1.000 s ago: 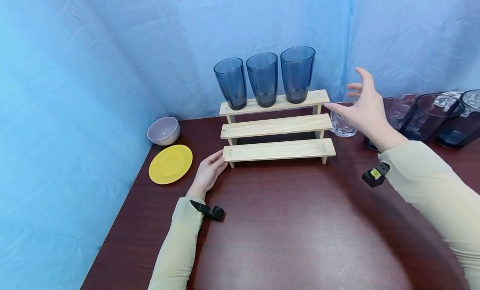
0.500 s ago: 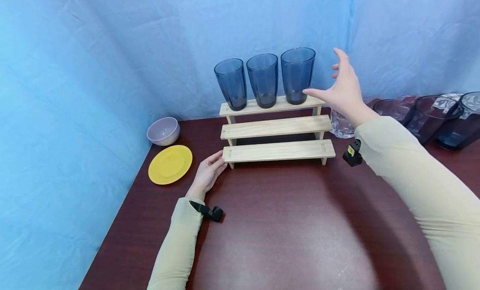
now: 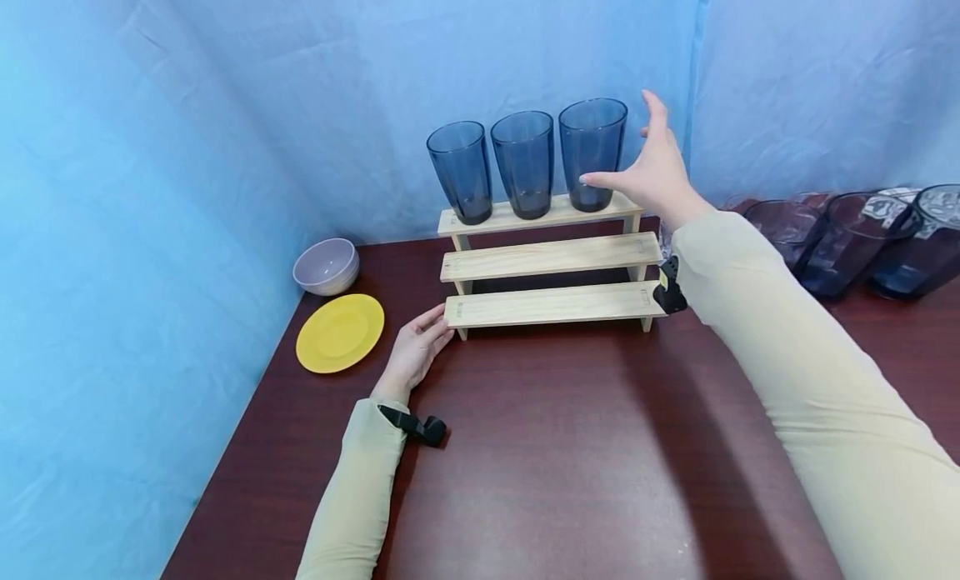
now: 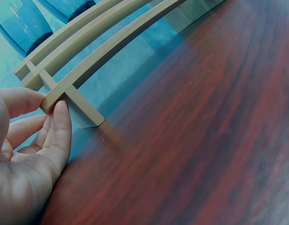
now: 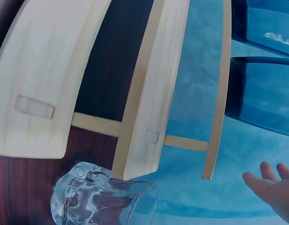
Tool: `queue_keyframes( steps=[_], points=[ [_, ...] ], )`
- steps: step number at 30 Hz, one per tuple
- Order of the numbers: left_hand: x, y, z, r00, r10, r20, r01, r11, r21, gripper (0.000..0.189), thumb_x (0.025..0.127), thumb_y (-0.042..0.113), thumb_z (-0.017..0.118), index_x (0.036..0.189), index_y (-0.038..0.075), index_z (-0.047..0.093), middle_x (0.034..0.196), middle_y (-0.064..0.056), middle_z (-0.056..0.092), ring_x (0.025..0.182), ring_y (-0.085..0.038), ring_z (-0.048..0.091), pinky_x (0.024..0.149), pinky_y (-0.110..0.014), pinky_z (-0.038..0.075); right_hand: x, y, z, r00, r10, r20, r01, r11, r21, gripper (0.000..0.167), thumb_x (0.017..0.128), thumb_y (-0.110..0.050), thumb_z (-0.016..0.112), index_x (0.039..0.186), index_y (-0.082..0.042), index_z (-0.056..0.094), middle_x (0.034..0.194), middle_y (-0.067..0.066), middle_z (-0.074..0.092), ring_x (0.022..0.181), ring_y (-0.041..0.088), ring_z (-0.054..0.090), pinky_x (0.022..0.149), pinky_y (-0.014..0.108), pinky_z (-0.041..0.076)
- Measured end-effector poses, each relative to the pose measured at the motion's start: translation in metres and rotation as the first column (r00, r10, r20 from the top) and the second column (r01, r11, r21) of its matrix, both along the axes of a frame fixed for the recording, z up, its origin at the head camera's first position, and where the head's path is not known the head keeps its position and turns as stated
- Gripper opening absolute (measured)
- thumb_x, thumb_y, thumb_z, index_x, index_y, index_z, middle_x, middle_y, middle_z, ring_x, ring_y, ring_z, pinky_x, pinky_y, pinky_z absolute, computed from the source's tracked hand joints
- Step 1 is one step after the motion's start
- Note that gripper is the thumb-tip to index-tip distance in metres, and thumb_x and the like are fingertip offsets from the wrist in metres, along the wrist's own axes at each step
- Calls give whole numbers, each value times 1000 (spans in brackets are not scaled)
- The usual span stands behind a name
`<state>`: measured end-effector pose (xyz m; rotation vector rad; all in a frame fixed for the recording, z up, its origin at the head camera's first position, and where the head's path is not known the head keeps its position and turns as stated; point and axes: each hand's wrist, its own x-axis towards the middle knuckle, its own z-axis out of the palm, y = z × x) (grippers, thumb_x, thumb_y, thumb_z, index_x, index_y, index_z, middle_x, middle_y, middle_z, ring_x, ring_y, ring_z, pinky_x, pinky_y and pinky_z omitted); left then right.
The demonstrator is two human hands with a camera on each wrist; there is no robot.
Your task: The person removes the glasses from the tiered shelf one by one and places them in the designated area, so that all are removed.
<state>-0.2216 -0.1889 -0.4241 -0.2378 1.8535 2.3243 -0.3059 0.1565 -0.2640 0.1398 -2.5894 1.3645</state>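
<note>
A three-step wooden display rack (image 3: pixel 555 305) stands on the table, with three blue drinking glasses (image 3: pixel 522 163) upright along its top step. My left hand (image 3: pixel 412 355) pinches the left end of the lowest step; the left wrist view shows the thumb and a finger on either side of the board end (image 4: pixel 53 99). Up at the top step, my right hand (image 3: pixel 656 172) is spread wide beside the rightmost glass (image 3: pixel 592 147), its thumb overlapping the glass low down in the head view. The right wrist view has those fingers (image 5: pixel 271 185) apart from the glass.
A clear glass (image 5: pixel 102 197) stands by the rack's right end, mostly behind my sleeve in the head view. Several dark glasses (image 3: pixel 840 247) stand farther right. On the left are a lilac bowl (image 3: pixel 326 267) and a yellow plate (image 3: pixel 340 333). Blue cloth (image 3: pixel 360 88) hangs behind.
My right hand has moved left and up from near the clear glass to the rightmost blue glass on the top step. The left hand stays at the rack's corner.
</note>
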Motion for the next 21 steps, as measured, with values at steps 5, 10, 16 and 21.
queue_keyframes(
  steps=[5, 10, 16, 21],
  points=[
    [0, 1, 0, 1000, -2, 3, 2, 1000, -7, 47, 97, 0, 47, 143, 0, 38, 141, -19, 42, 90, -2, 61, 80, -14, 52, -1, -6, 1, 1000, 10, 15, -10, 1000, -7, 115, 75, -42, 77, 149, -36, -11, 155, 13, 19, 140, 27, 25, 109, 51, 32],
    [-1, 1, 0, 1000, -4, 8, 4, 1000, -14, 46, 97, 1, 47, 143, 1, 39, 144, -17, 42, 92, -2, 62, 80, -14, 52, -2, -10, -1, 1000, 27, 12, -27, 1000, 1, 114, 77, -39, 76, 150, -35, -11, 152, 15, 24, 130, 31, 37, 101, 48, 38],
    [-1, 0, 1, 1000, -3, 13, 3, 1000, -13, 46, 97, 1, 47, 143, 1, 39, 143, -17, 43, 92, -2, 61, 80, -14, 52, -2, -15, -3, 1000, 18, 1, -18, 1000, 11, 114, 77, -38, 76, 150, -34, -11, 149, 15, 28, 113, 32, 44, 93, 46, 40],
    [-1, -1, 1, 1000, 2, 7, -2, 1000, -3, 46, 97, 0, 46, 142, 0, 39, 141, -18, 43, 90, -2, 62, 79, -14, 52, -3, -18, -6, 1000, 1, 14, -1, 1000, -20, 114, 76, -37, 77, 148, -40, -11, 151, 14, 27, 122, 32, 43, 98, 48, 40]
  ],
)
